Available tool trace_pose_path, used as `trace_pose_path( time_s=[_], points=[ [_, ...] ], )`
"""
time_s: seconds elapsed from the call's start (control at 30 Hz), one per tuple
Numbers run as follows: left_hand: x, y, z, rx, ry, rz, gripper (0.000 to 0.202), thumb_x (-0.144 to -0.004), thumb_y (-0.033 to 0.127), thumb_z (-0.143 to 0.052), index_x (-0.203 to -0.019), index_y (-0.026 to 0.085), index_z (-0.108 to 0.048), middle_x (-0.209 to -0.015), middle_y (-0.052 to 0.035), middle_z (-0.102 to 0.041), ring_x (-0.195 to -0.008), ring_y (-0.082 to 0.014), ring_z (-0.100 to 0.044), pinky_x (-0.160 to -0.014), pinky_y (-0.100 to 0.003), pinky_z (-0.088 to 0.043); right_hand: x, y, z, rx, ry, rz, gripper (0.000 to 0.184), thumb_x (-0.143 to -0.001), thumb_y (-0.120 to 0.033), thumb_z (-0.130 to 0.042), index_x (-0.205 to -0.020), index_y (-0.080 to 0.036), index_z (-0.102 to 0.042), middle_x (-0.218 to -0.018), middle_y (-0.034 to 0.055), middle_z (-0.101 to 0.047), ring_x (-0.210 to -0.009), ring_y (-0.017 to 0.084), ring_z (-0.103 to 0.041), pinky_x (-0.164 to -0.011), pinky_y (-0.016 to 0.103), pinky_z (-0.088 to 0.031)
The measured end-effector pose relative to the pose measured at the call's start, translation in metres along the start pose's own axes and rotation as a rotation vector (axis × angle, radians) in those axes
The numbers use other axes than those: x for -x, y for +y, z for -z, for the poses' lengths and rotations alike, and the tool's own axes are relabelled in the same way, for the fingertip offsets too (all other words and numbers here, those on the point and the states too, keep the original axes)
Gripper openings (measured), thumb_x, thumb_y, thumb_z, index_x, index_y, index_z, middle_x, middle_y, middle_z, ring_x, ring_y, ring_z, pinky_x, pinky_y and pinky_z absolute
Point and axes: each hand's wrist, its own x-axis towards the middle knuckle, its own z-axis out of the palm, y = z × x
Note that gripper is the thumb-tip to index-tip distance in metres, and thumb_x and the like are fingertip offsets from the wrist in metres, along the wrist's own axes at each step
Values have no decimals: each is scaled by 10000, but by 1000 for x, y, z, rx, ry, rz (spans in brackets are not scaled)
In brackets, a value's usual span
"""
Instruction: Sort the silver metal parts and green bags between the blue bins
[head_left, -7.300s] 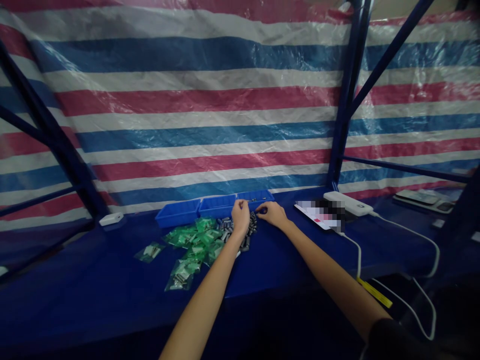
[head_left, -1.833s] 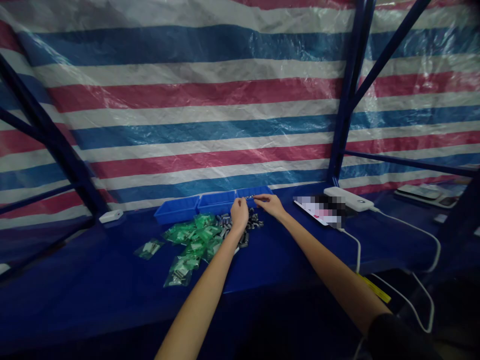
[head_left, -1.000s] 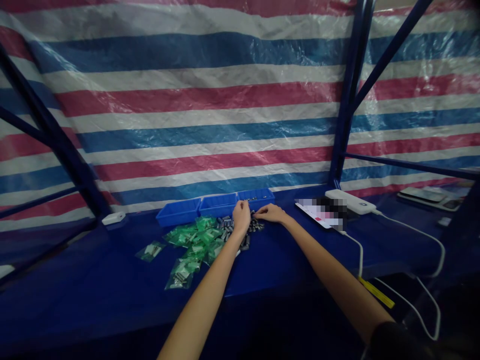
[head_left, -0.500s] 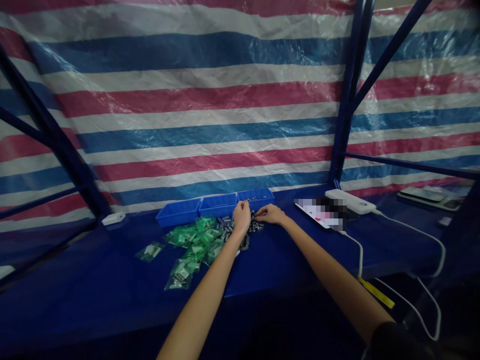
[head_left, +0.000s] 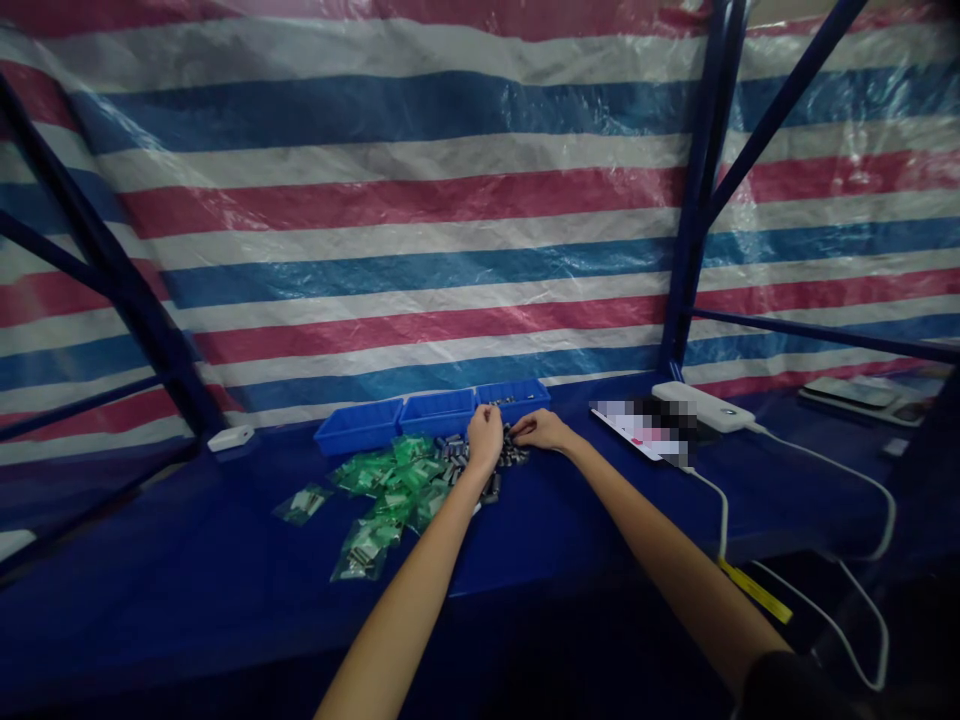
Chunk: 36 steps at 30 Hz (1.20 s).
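My left hand [head_left: 484, 437] rests at the far side of a heap of small grey metal parts [head_left: 454, 449], fingers pinched on a tiny metal piece held near the rightmost blue tray [head_left: 517, 391]. My right hand [head_left: 541, 429] lies curled on the right edge of the same heap, its fingers closed on something I cannot make out. Green plastic packets [head_left: 384, 482] with similar parts lie spread to the left of the heap on the blue bench [head_left: 187, 580].
Three blue trays sit in a row against the striped tarp; the left tray [head_left: 358, 427] and middle tray [head_left: 437, 410] adjoin. A white power bank [head_left: 703, 406] with cable [head_left: 862, 480] and a phone [head_left: 637, 424] lie right. A small white box [head_left: 231, 437] lies left.
The right hand came down from the tray's rim onto the heap of metal parts about a second ago. The left hand has barely shifted.
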Motion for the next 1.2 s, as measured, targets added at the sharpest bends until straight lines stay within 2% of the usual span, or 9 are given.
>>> trace_pose_path(
  time_s=[0.33,0.53,0.77,0.97,1.1,1.2],
  points=[
    [-1,-3,0,6,-5,-9,198,-777,241,-408,-607,182,-492,-592,15,-520,-616,-129,-490,-624,-238,-345,7,-7,3,155,37,-6,211,-664,-334,-668,-849,-255,-730,-878,-4,-723,-861,175,-649,-690,230,-464],
    [-1,-4,-2,4,-10,0,187,-774,236,-406,-612,184,-485,-595,19,-508,-613,-128,-478,-622,-235,-336,14,-15,5,244,75,26,165,-680,-301,-652,-824,-278,-729,-863,-14,-722,-866,170,-646,-697,226,-459],
    [1,-3,-1,-28,-10,-14,191,-777,248,-407,-617,184,-490,-599,15,-509,-627,-132,-477,-615,-235,-328,15,-19,5,304,155,-48,139,-665,-246,-618,-752,-248,-726,-821,21,-717,-829,194,-651,-690,252,-461],
    [0,-5,-2,-29,-21,-13,196,-784,260,-419,-628,180,-508,-615,10,-529,-629,-131,-492,-623,-235,-340,8,-14,4,95,254,-54,162,-657,-293,-636,-759,-214,-735,-783,48,-718,-808,199,-659,-689,244,-478],
    [0,-6,-2,-30,-43,-26,189,-787,270,-427,-664,173,-533,-638,3,-544,-641,-132,-497,-628,-234,-343,1,-14,4,-156,325,-39,158,-676,-276,-624,-744,-183,-733,-715,36,-711,-733,164,-660,-678,213,-481],
    [1,-5,-2,-34,-65,-30,207,-789,292,-431,-689,167,-562,-649,-5,-563,-644,-137,-505,-630,-238,-349,-2,-15,3,-384,303,-51,214,-719,-296,-588,-800,-157,-729,-735,40,-711,-667,142,-647,-600,202,-479]
  ],
)
